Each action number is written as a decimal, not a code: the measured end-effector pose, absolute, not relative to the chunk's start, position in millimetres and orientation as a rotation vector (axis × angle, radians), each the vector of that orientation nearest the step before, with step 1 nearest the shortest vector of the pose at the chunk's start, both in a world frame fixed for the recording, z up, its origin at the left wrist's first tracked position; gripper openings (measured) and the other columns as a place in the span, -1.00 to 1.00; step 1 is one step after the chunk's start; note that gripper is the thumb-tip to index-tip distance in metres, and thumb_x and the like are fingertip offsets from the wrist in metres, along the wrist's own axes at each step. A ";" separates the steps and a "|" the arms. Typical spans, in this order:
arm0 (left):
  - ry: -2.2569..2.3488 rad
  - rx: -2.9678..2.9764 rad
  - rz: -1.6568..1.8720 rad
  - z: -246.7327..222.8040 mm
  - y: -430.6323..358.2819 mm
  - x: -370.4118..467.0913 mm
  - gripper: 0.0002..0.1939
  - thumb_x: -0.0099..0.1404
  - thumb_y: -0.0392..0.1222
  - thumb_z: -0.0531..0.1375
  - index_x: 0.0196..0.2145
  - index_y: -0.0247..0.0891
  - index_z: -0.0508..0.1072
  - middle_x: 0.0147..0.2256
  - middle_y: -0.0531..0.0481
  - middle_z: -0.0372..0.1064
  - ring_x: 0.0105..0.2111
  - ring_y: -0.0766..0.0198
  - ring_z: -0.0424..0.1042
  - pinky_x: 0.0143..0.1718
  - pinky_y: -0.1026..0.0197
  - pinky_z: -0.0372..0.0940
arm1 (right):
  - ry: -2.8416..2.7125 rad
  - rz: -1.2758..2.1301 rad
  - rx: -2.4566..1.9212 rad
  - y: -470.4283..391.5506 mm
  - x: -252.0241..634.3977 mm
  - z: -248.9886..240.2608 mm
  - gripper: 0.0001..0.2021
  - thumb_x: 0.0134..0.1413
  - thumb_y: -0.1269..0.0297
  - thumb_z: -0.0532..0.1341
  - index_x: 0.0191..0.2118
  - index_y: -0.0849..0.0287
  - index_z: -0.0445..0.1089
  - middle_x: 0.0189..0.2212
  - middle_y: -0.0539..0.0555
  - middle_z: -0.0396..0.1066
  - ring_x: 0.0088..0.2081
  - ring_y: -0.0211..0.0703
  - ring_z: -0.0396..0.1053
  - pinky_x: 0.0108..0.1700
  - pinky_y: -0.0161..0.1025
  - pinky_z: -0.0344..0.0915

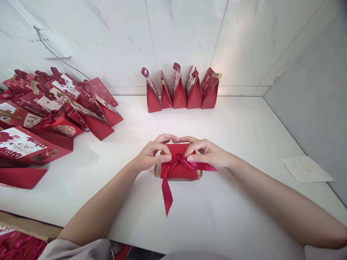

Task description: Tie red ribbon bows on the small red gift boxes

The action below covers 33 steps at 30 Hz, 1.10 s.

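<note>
A small red gift box with gold trim at its sides rests on the white table in front of me. Across its top runs a crimson ribbon, gathered in a knot or bow at the middle, with one tail hanging toward me and another pointing right. My left hand pinches the ribbon just left of the knot, thumb and index finger together. On the other side, my right hand pinches it close to the knot. Fingers of both hands curl around the far edge of the box and nearly meet there.
Several red triangular gift boxes stand in a row by the tiled wall. A crowded group of red boxes covers the table's left side. A white paper sheet lies at right. Lower left, a cardboard carton holds red ribboned items.
</note>
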<state>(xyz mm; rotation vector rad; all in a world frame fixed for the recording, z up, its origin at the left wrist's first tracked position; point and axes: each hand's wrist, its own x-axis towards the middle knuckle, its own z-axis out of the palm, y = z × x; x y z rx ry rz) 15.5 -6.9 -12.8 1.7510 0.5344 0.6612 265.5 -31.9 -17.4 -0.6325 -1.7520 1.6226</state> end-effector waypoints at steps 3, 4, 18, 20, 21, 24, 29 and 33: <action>0.528 1.714 0.662 -8.5 -9.4 16.5 -0.71 0.31 -0.12 0.18 -0.54 -0.28 0.41 0.09 -0.12 0.22 0.20 -0.01 0.18 0.25 -0.07 0.08 | -1.685 1.712 -0.640 -33.4 264.0 -12.6 -0.79 0.23 0.16 0.22 -0.37 0.15 0.46 0.16 0.12 0.21 0.17 0.01 0.23 0.17 -0.03 0.16; 0.529 1.715 0.662 -7.2 -10.5 17.2 -0.69 0.32 -0.11 0.17 -0.55 -0.28 0.39 0.08 -0.13 0.22 0.19 -0.01 0.19 0.23 -0.06 0.11 | -1.665 1.730 -0.641 -33.7 263.2 -11.7 -0.76 0.24 0.15 0.21 -0.39 0.16 0.43 0.15 0.12 0.22 0.14 -0.01 0.24 0.15 -0.04 0.17; 0.649 2.132 0.600 14.1 -17.7 17.7 -0.75 0.31 -0.20 0.16 -0.53 -0.24 0.36 0.06 -0.05 0.33 0.14 0.09 0.21 0.18 0.01 0.14 | -1.734 1.770 -0.664 -33.5 264.3 -12.1 -0.71 0.22 0.11 0.21 -0.44 0.18 0.31 0.12 0.08 0.15 -0.14 -0.16 0.30 -0.06 -0.13 0.25; 0.692 2.327 0.634 17.4 -20.9 17.4 -0.77 0.29 -0.24 0.15 -0.54 -0.23 0.37 0.01 -0.02 0.40 0.09 0.08 0.25 0.17 -0.02 0.12 | -1.767 1.757 -0.652 -32.6 265.2 -12.8 -0.72 0.23 0.11 0.21 -0.43 0.17 0.32 0.12 0.08 0.15 -0.10 -0.13 0.30 -0.04 -0.11 0.24; 0.718 2.432 0.656 18.3 -22.7 17.4 -0.79 0.27 -0.26 0.15 -0.54 -0.22 0.37 -0.02 0.00 0.43 0.07 0.07 0.27 0.17 -0.05 0.09 | -1.781 1.751 -0.646 -32.3 265.3 -13.2 -0.73 0.23 0.12 0.20 -0.43 0.16 0.32 0.13 0.08 0.15 -0.07 -0.12 0.30 -0.02 -0.10 0.24; 0.772 2.621 0.690 19.0 -26.8 18.3 -0.84 0.22 -0.27 0.17 -0.52 -0.19 0.39 -0.07 0.03 0.49 0.03 0.02 0.30 0.16 -0.11 0.02 | -1.825 1.699 -0.643 -32.7 263.4 -13.5 -0.74 0.23 0.13 0.21 -0.43 0.15 0.32 0.14 0.09 0.16 0.07 -0.06 0.25 0.09 -0.07 0.18; 0.659 2.334 0.633 16.7 -23.8 22.6 -0.71 0.31 -0.23 0.11 -0.58 -0.23 0.37 0.01 -0.05 0.43 0.05 0.07 0.27 0.12 -0.01 0.17 | -1.888 1.570 -0.714 -37.4 259.6 -8.9 -0.72 0.18 0.14 0.25 -0.47 0.15 0.28 0.10 0.10 0.21 0.06 -0.05 0.27 0.12 -0.04 0.17; 0.598 2.012 0.636 7.1 -16.7 21.5 -0.66 0.33 -0.14 0.14 -0.60 -0.24 0.36 0.02 -0.09 0.40 0.09 0.07 0.26 0.13 0.00 0.20 | -1.857 1.596 -0.699 -37.6 261.6 -8.5 -0.73 0.21 0.16 0.22 -0.47 0.15 0.31 0.06 0.09 0.23 0.05 -0.06 0.27 0.15 -0.02 0.13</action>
